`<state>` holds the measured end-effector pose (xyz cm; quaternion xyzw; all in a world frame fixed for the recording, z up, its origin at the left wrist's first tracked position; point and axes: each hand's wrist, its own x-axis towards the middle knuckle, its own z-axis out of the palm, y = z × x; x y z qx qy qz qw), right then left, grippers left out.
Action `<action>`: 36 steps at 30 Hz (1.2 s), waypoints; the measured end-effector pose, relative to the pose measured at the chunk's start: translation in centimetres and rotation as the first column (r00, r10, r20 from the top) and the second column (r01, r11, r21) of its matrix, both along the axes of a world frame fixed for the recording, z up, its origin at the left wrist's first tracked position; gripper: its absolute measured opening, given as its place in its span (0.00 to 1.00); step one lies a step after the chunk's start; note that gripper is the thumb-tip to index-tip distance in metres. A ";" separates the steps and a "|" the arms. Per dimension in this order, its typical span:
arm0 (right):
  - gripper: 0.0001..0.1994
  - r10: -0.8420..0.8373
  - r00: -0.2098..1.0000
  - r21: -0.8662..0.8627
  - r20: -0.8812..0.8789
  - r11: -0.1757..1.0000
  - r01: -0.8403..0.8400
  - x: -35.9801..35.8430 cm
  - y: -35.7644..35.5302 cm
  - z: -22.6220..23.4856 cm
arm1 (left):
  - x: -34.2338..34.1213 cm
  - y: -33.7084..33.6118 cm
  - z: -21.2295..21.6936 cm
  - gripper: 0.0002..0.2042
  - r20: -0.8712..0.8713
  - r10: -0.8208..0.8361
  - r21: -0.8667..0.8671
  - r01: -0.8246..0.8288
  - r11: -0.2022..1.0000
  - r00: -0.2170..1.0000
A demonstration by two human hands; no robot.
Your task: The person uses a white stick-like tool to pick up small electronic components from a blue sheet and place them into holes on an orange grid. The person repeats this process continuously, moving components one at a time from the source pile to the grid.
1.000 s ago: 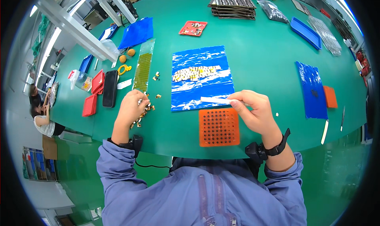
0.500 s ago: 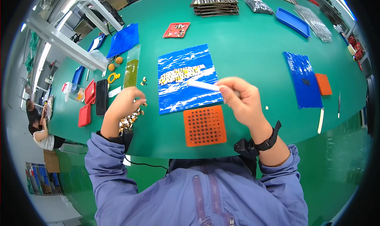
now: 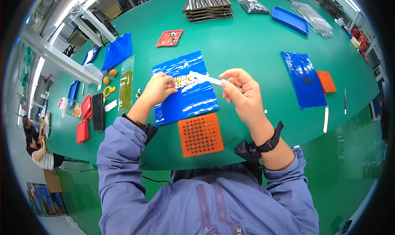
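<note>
Green bench [image 3: 251, 46] spans my remote view, carrying a blue sheet [image 3: 185, 106], presumably as backing; orange perforated block [image 3: 200, 134] beside it. Right hand [image 3: 243, 96]: fingers pinch one end of a white strip [image 3: 207, 78], apparently keeping its tip free. Left hand [image 3: 156, 90]: fingers at small pale parts [image 3: 184, 82] on the sheet; grip, I cannot tell.

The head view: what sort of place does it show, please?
Probably a workshop or small factory: it has a large green table, a red tray of small parts, and an orange block with rows of dark dots.
</note>
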<state>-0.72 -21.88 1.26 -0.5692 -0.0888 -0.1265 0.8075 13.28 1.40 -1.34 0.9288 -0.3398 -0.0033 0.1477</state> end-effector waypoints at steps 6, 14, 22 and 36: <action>0.08 0.064 0.998 0.003 0.021 0.998 -0.064 -0.2 -0.1 -0.1 | -0.9 -0.1 0.9 0.07 0.023 -0.066 -0.089 0.067 0.994 0.998; 0.04 -0.001 0.961 -0.322 0.276 0.942 0.094 -0.8 0.1 0.6 | -7.6 0.0 6.2 0.04 -0.428 -0.099 -0.619 -0.211 0.756 0.898; 0.07 0.068 0.883 -0.601 0.465 0.757 0.258 -0.9 2.3 2.5 | -9.9 -0.8 4.2 0.02 -0.531 -0.364 -0.829 -0.381 0.409 0.765; 0.08 0.137 0.930 -0.701 0.341 0.696 0.154 -0.3 2.3 1.0 | -8.8 -0.1 1.9 0.01 -0.578 -0.541 -0.805 -0.536 0.254 0.611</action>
